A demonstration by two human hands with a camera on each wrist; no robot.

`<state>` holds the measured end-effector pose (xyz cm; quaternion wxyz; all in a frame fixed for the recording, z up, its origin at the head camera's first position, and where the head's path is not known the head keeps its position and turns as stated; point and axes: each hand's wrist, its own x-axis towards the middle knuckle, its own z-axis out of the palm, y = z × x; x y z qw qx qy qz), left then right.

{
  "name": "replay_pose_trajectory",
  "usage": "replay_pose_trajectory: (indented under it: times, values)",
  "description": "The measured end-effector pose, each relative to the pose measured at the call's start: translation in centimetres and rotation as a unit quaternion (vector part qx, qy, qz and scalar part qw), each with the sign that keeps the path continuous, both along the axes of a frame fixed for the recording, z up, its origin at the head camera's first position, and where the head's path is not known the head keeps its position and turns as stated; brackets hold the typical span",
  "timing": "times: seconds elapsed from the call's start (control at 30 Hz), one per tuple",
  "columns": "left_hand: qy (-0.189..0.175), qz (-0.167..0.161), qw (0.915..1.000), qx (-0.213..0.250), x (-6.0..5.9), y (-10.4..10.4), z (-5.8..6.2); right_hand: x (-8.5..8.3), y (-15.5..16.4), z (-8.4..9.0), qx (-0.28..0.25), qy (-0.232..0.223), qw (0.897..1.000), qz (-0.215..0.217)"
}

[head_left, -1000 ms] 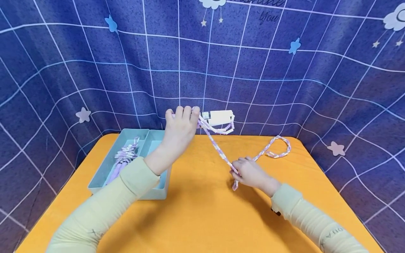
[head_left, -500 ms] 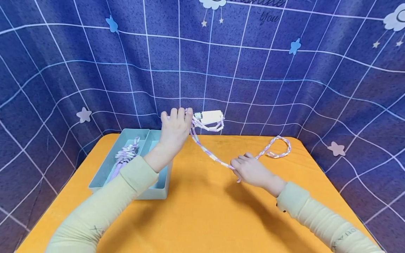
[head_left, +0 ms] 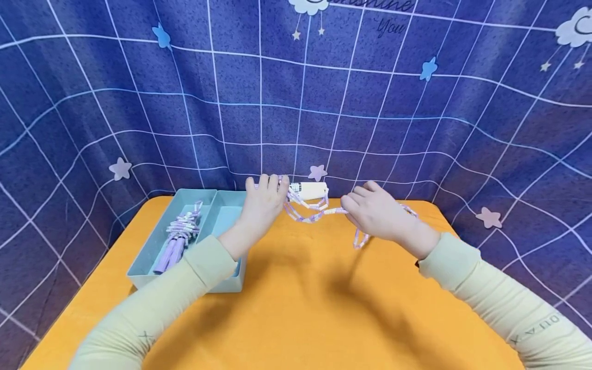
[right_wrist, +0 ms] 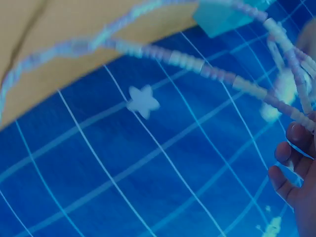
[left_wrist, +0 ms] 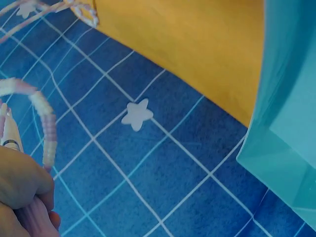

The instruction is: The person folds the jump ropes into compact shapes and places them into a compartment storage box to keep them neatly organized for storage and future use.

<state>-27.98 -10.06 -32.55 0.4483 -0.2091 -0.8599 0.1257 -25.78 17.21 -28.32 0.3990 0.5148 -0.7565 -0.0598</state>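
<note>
My left hand (head_left: 261, 208) grips the handles of a beaded jump rope in purple and white, raised over the far edge of the table. A white handle end (head_left: 311, 190) sticks out to its right, with loops of the beaded cord (head_left: 302, 220) hanging around it. To the right, my right hand (head_left: 381, 215) pinches the cord at about the same height; a small loop dangles below. In the left wrist view, a purple handle (left_wrist: 37, 217) shows within the fist. The right wrist view has cord (right_wrist: 182, 60) running to the fingertips (right_wrist: 281, 152).
A pale teal two-part box (head_left: 144, 280) stands on the left of the orange-covered table (head_left: 296, 308). Its left compartment holds another jump rope (head_left: 178, 236), its cord wound round purple handles. A blue grid-patterned curtain (head_left: 296, 123) surrounds the table's back and sides.
My right hand has risen and shifted right, lifting the cord level with my left hand. The cord's far-right loop is now mostly behind my right hand. My left hand has lowered slightly.
</note>
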Motion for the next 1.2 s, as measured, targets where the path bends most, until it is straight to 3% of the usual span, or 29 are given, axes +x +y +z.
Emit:
replay_pose_trajectory:
  times: [0.3, 0.53, 0.8, 1.0, 1.2]
  values:
    - [0.000, -0.021, 0.9996, -0.016, 0.3, 1.4, -1.7, 0.6, -0.9, 5.1, 0.007, 0.028, 0.999, -0.014]
    - [-0.003, -0.044, 0.9983, -0.039, 1.0, 2.7, -2.6, 0.4, -1.3, 7.6, 0.013, 0.040, 0.999, -0.034]
    - [0.000, -0.098, 0.9935, -0.057, 2.3, 3.8, -2.5, -0.9, -0.9, 8.9, 0.006, 0.057, 0.996, -0.067]
    - [0.017, -0.132, 0.9873, -0.086, 3.2, 4.2, -2.5, -1.7, -0.2, 9.4, 0.035, 0.052, 0.992, -0.107]
    - [0.044, -0.178, 0.9798, -0.080, 4.1, 4.5, -2.0, -2.7, 0.4, 9.3, 0.055, 0.044, 0.989, -0.128]
